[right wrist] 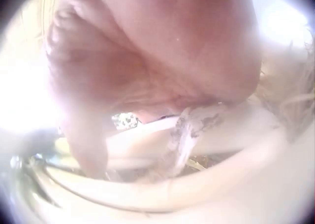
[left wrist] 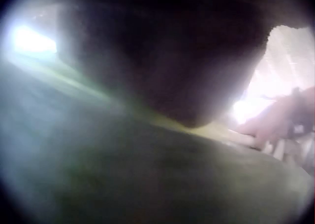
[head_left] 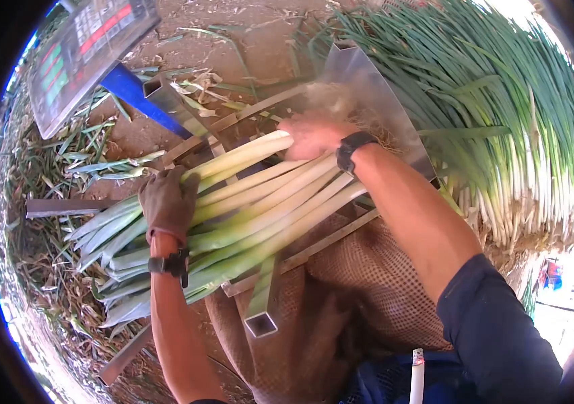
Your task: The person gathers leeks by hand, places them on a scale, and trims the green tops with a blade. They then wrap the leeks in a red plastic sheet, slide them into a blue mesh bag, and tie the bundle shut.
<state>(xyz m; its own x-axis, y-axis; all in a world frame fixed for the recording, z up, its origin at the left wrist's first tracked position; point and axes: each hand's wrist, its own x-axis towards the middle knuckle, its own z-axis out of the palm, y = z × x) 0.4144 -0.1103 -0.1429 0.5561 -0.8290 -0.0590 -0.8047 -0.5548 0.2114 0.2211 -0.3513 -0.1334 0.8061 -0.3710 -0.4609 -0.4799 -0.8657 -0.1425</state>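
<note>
A loose bundle of thick green onions (head_left: 266,215) lies across a metal frame, green leaves to the left and white stalks to the right. My gloved left hand (head_left: 167,202) grips the bundle near where the leaves begin. Its dark glove (left wrist: 162,61) fills much of the left wrist view above a blurred green leaf. At the white ends, my bare right hand (head_left: 317,135) is blurred over the stalks. In the right wrist view its fingers (right wrist: 91,150) curl down onto the white stalks (right wrist: 197,189), with a papery strip of skin (right wrist: 184,140) under the palm.
A sheet-metal plate (head_left: 384,101) stands beyond the right hand, with roots against it. Behind it lies a large heap of green onions (head_left: 495,128). A scale display (head_left: 85,60) on a blue post is at upper left. Leaf scraps (head_left: 51,269) cover the ground. A cigarette (head_left: 417,377) shows at the bottom.
</note>
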